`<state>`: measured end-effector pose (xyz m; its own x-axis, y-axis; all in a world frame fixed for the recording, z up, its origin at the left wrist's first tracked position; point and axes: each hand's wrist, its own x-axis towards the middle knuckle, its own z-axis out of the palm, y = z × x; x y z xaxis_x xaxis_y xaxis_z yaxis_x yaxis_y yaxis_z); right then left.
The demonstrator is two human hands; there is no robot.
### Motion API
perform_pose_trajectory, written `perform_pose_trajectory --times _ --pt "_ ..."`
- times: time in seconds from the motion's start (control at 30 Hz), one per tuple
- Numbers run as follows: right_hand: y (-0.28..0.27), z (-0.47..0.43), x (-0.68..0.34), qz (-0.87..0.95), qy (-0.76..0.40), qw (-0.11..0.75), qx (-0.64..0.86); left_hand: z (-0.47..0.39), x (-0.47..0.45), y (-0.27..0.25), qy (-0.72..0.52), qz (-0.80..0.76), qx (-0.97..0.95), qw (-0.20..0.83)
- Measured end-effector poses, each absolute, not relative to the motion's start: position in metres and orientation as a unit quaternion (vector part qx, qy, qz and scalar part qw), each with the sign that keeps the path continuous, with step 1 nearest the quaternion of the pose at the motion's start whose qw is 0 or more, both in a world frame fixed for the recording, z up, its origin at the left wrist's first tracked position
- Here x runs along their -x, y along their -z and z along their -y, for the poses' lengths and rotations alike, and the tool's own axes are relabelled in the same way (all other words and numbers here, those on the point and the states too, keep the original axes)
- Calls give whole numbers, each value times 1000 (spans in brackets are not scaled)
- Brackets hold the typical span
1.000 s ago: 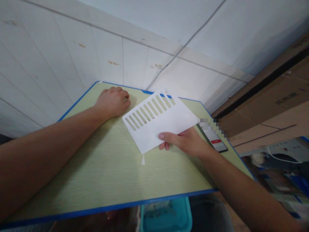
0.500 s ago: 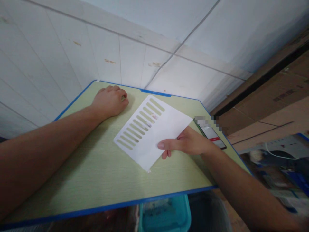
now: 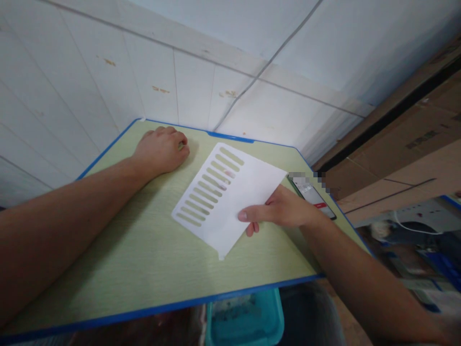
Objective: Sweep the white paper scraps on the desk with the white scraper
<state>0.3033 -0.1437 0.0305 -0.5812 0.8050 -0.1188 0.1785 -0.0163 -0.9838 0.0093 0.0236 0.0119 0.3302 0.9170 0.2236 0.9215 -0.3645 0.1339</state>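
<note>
In my right hand (image 3: 273, 209) is a white slotted sheet (image 3: 248, 192), gripped at its near right edge with the thumb on top and the fingers underneath. A row of long rounded slots runs along its far left side, and fingertips show through some of them. The sheet is tilted above the table (image 3: 151, 254). A small tab sticks out at its near corner. My left hand (image 3: 162, 149) rests on the table's far left part, curled into a loose fist; table colour shows through the gap by the thumb.
A phone (image 3: 313, 197) lies at the table's right side, partly blurred out. Under the near edge stands a teal plastic bin (image 3: 247, 322). Behind the table is a white panelled wall (image 3: 194, 86) with a grey cable (image 3: 266, 65). Cardboard boxes (image 3: 403, 149) are stacked at the right.
The sheet has tilted slightly in my right hand, and its slots look a little narrower. My left hand stays in place on the table.
</note>
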Motion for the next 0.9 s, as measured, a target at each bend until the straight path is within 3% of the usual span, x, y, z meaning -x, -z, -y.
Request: perform_pose_trajectory --times 0.33,0.5,0.9 --pt "-31 147 -302 645 -622 242 371 -23 -10 -13 129 563 816 3" --pt "-30 143 -304 646 -598 288 376 -26 -10 -10 125 557 821 31" --pt "-29 148 -305 648 -624 231 370 -30 -8 -7 133 557 820 25"
